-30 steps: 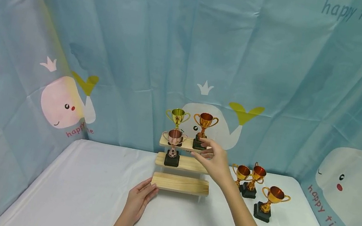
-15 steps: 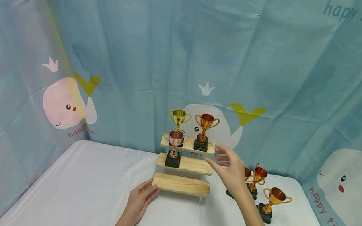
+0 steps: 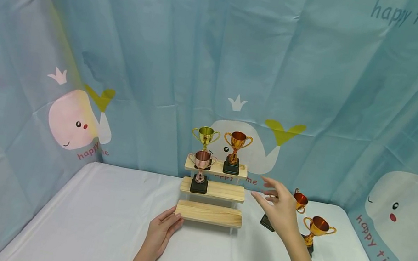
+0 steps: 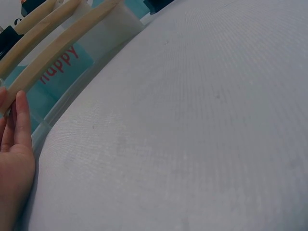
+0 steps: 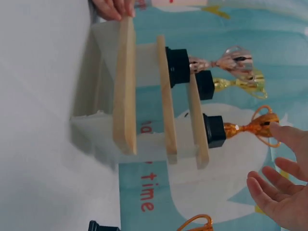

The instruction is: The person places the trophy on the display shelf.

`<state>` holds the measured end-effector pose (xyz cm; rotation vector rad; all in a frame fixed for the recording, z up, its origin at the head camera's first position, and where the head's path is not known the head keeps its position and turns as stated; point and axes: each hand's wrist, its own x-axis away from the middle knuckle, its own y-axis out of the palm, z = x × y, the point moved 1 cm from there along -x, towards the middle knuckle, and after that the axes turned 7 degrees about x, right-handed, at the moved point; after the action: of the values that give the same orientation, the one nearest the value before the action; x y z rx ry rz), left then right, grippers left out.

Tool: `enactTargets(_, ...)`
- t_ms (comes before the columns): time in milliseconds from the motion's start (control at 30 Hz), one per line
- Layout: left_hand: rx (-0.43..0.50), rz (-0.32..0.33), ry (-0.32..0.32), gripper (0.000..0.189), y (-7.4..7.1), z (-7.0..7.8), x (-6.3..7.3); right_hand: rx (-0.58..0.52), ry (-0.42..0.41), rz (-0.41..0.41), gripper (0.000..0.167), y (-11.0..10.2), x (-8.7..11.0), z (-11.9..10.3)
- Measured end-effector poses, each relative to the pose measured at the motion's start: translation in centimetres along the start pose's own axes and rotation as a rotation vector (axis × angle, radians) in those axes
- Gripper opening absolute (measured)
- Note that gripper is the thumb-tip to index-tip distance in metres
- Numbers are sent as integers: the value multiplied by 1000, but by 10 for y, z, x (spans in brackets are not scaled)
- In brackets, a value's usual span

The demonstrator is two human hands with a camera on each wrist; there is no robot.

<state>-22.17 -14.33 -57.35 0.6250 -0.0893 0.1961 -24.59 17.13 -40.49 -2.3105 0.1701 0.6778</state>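
A three-step wooden display stand (image 3: 209, 213) stands on the white table. My left hand (image 3: 163, 232) holds the left end of its lowest board, with fingertips on the board's edge in the left wrist view. On the top step are a yellow-gold trophy cup (image 3: 206, 134) at left and an orange-gold trophy cup (image 3: 237, 141) at right. The middle step bears a rose-coloured trophy cup (image 3: 203, 160) at left. My right hand (image 3: 281, 208) is in the air right of the stand, fingers apart and holding nothing. It partly covers the trophies behind it.
On the table at right stand an orange-gold trophy (image 3: 318, 224), another trophy (image 3: 300, 201) behind my right hand, and a third showing only its black base (image 3: 267, 222). A blue curtain (image 3: 189, 52) with whale prints hangs behind and at both sides.
My right hand has let go of the orange-gold trophy on the top step and moved right, away from the stand. My left hand stays on the lowest board.
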Motion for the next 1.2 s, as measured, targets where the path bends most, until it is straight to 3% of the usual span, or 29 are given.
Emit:
enactTargets(300, 0, 17, -1, 57, 1, 0, 1, 35, 7, 55, 50, -8, 10, 15)
enactTargets(700, 18, -14, 11, 59, 0, 1, 0, 96, 44, 100, 49, -19, 19, 30)
enactTargets(933, 10, 12, 1, 58, 0, -1, -1, 110, 50, 137, 49, -22, 22, 38)
enactTargets(1200, -4, 14, 0, 57, 0, -1, 0, 147, 99, 118, 53, -23, 24, 46)
